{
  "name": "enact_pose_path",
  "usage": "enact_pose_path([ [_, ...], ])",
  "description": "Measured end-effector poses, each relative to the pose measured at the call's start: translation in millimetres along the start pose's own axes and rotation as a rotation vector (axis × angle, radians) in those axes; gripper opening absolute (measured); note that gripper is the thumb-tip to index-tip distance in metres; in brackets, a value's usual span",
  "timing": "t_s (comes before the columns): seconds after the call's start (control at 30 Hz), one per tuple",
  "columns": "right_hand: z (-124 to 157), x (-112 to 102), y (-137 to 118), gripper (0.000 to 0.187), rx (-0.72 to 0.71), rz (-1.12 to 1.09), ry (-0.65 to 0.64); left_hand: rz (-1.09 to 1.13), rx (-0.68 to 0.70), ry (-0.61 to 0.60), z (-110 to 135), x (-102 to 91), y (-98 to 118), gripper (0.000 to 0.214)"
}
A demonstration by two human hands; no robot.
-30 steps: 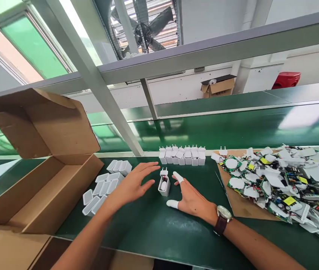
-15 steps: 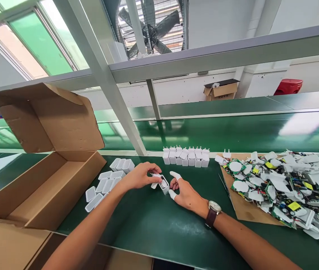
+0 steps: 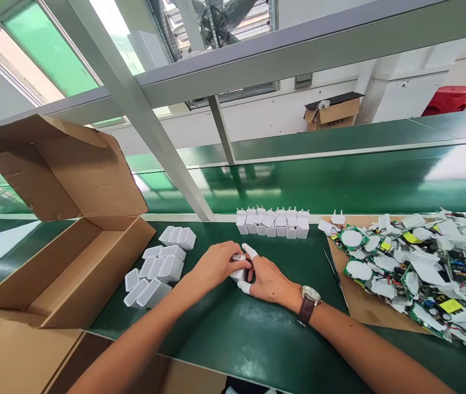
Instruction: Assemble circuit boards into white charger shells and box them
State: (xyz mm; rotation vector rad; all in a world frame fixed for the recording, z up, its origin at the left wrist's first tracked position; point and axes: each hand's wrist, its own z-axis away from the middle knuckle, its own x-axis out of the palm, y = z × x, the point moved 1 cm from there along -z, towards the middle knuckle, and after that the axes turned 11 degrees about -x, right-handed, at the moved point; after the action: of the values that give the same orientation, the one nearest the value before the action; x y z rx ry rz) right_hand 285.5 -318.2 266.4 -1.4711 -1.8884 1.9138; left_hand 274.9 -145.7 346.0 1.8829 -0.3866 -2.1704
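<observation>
Both of my hands meet over one small white charger housing (image 3: 239,272) on the green belt (image 3: 257,339). My left hand (image 3: 216,265) curls round its left side with fingers closed on it. My right hand (image 3: 266,279), wearing white finger cots on thumb and forefinger and a brown-strapped watch at the wrist, pinches it from the right. Most of the housing is hidden between the fingers.
An open cardboard box (image 3: 64,257) stands at the left. Empty white shells (image 3: 161,268) lie in rows beside it. A row of white plug adapters (image 3: 272,223) stands behind my hands. At the right, a cardboard sheet (image 3: 360,306) carries a heap of circuit boards and white parts (image 3: 421,268).
A second ago my hands lay open on either side of the upright housing. They closed in on it, tipped it over, and now both grip it together.
</observation>
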Motion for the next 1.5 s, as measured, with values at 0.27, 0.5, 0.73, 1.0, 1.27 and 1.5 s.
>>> enact_pose_path([
  [0.27,2,-7,-4,0.090,0.044,-0.018,-0.042,0.123,-0.031,-0.121,21,11.3,-20,0.057],
  [0.5,5,1,-1,0.086,0.010,-0.018,0.042,0.007,-0.217,0.093,-54,-29.5,-46,0.069],
  [0.73,5,-1,-4,0.072,-0.002,-0.001,0.042,-0.062,-0.127,-0.080,-116,-48.6,-35,0.097],
  [1.0,0,0,1,0.055,-0.046,0.006,0.017,-0.245,0.085,-0.285,-143,-50.0,0,0.078],
  [1.27,-1,-1,3,0.045,-0.100,0.065,0.014,-0.241,0.054,-0.283,-102,-60.3,-16,0.103],
  [1.5,1,0,3,0.038,-0.136,0.088,0.020,-0.087,-0.314,0.008,-58,-22.2,-15,0.143],
])
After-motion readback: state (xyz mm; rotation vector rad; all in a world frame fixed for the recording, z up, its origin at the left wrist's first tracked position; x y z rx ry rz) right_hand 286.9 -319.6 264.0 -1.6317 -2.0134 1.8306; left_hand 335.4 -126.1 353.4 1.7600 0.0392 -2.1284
